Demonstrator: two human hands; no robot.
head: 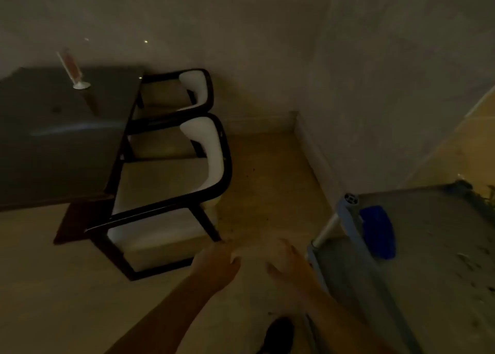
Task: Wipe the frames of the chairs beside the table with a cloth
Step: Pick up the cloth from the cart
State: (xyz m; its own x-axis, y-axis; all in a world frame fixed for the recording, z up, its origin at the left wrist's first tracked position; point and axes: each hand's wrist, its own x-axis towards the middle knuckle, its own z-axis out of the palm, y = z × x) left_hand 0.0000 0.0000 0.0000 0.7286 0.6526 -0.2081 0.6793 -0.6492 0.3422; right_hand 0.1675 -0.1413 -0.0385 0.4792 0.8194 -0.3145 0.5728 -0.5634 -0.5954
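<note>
Two chairs with dark frames and white cushions stand pushed against the right side of a dark table [67, 145]. The near chair [226, 166] is in the middle of the view and the far chair [210, 91] stands behind it. My left hand [217, 265] hovers low over the floor, just past the near chair's rear leg, with its fingers curled. My right hand [290, 262] is beside it, with the fingers loosely spread. A pale blurred patch lies between the two hands. I cannot tell whether it is a cloth or the floor.
A grey cart [434, 260] with a blue-edged frame stands close on the right, with a blue folded object [377, 230] on its top. A small sign stand [73, 70] is on the table. The wall corner [297, 118] lies behind the chairs. My dark shoe [278, 332] shows below.
</note>
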